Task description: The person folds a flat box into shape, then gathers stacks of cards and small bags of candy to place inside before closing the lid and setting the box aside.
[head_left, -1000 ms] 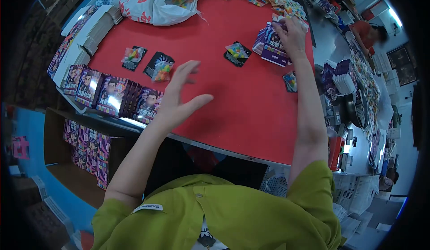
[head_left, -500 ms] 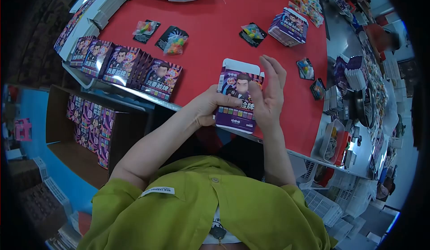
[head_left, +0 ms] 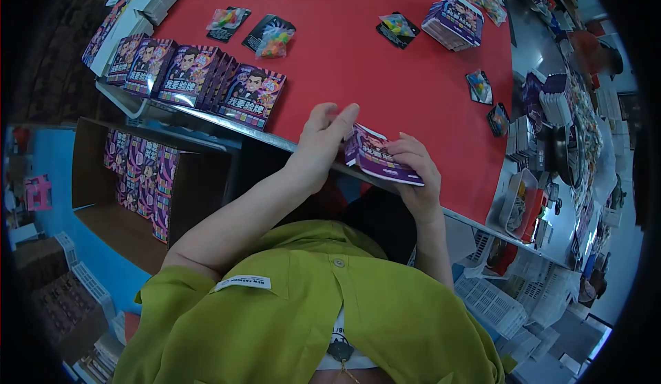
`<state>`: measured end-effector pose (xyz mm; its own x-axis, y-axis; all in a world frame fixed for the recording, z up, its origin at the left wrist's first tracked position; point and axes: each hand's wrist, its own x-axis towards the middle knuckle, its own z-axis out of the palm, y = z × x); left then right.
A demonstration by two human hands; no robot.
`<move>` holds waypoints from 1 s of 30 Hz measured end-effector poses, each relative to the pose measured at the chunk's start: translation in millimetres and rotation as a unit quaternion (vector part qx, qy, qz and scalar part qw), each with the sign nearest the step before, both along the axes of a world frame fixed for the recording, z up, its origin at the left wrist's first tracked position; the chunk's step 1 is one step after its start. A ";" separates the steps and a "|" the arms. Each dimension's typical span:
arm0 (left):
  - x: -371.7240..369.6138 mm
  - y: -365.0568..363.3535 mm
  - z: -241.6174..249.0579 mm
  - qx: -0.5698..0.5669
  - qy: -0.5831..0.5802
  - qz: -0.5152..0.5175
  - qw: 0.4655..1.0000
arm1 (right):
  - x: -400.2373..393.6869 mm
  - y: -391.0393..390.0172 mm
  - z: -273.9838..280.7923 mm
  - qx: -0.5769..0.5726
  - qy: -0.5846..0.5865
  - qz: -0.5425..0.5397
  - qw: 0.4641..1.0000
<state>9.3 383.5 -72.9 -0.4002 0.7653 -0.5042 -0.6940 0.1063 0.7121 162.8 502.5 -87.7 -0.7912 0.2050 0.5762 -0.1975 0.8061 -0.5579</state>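
A purple printed card box [head_left: 382, 155] is tilted nearly flat at the table's front edge. My right hand [head_left: 418, 167] is closed on its right end, fingers over the printed face. Beside the box's left end, my left hand [head_left: 320, 143] has its fingers stretched up and its thumb apart, right at the edge of the box. To the left, a row of similar printed boxes [head_left: 189, 74] lines the table edge. Black packets with bags of colourful candy lie further back, such as one packet [head_left: 274, 37] on the left and another packet [head_left: 397, 29] on the right.
A stack of boxes [head_left: 454, 20] stands at the back right of the red table [head_left: 330, 53]. Below left, an open carton [head_left: 186, 198] contains rows of packed boxes. At right are a small bin [head_left: 516, 205] and a metal table heaped with goods. A person [head_left: 597, 57] is beyond it.
The box has gone from upright, facing me, to nearly flat. My left hand has let go of its side, and my right hand has closed on it. The view has shifted slightly.
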 end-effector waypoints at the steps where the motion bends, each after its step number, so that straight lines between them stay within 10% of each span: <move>1: 1.7 -1.5 -4.0 0.001 0.118 0.095 0.988 | 0.1 -0.7 -1.9 -0.086 0.005 -0.009 0.996; 2: 1.1 -7.2 -15.1 0.060 0.328 0.059 0.941 | 1.3 -2.8 -3.8 -0.172 0.009 -0.019 0.985; 5: 0.1 -8.3 -21.5 0.258 0.467 -0.052 0.844 | -11.1 -12.1 -1.3 -0.250 -0.026 -0.054 0.967; 12: -5.8 8.1 -10.7 0.180 0.273 -0.010 0.945 | -29.4 -16.0 -8.7 -0.248 0.038 -0.065 0.966; 21: -23.9 9.9 0.3 0.172 0.127 -0.044 0.976 | -29.9 -13.8 13.8 -0.592 0.056 0.091 0.799; 24: -28.9 7.8 -8.0 0.292 0.471 0.006 0.833 | -27.5 -14.0 12.8 -0.401 0.032 -0.070 0.913; 26: -41.0 -3.5 -10.9 0.251 0.686 -0.081 0.678 | -20.3 -5.4 -1.2 0.074 0.025 -0.120 0.990; 30: -47.6 -10.5 -4.2 0.246 0.742 -0.093 0.617 | -23.5 -6.7 11.6 0.137 0.009 -0.110 0.984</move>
<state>-38.3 373.0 -77.0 -0.0234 0.7819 0.6229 0.7521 -0.3967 0.5262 139.3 495.8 -76.1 -0.7340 0.2042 0.6477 -0.0099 0.9504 -0.3108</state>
